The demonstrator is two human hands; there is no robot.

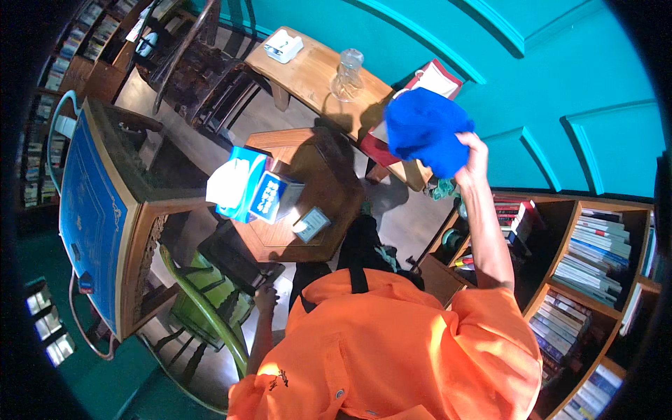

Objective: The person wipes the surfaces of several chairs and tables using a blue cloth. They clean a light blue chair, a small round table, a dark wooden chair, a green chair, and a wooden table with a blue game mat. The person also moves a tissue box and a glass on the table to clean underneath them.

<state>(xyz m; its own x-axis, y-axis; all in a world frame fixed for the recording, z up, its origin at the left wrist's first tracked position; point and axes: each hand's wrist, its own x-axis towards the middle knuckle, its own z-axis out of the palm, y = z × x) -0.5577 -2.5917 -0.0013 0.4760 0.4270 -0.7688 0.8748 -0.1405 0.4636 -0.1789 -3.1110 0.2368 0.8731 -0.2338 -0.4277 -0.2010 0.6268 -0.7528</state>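
Raised at the right, my right hand (474, 157) is closed on a bunched blue cloth (427, 129). The cloth hangs over the end of a wooden bench (308, 66), close to a red and white box-like thing (435, 78). Low in shadow, my left hand (266, 297) has its fingers curled at the edge of a dark, flat, tray-like thing (234, 255); what exactly it grips I cannot make out. Ahead of me stands a hexagonal wooden table (329, 248), bearing a blue and white tissue pack (241, 183), a small blue sign (267, 197) and a pale card (311, 224).
On the bench sit a clear glass vessel (348, 75) and a white dish (283, 46). A green chair (210, 308) and a blue-topped wooden cabinet (94, 217) stand left. Bookshelves (553, 280) line the right, and a teal panelled wall (546, 91) rises behind the bench.
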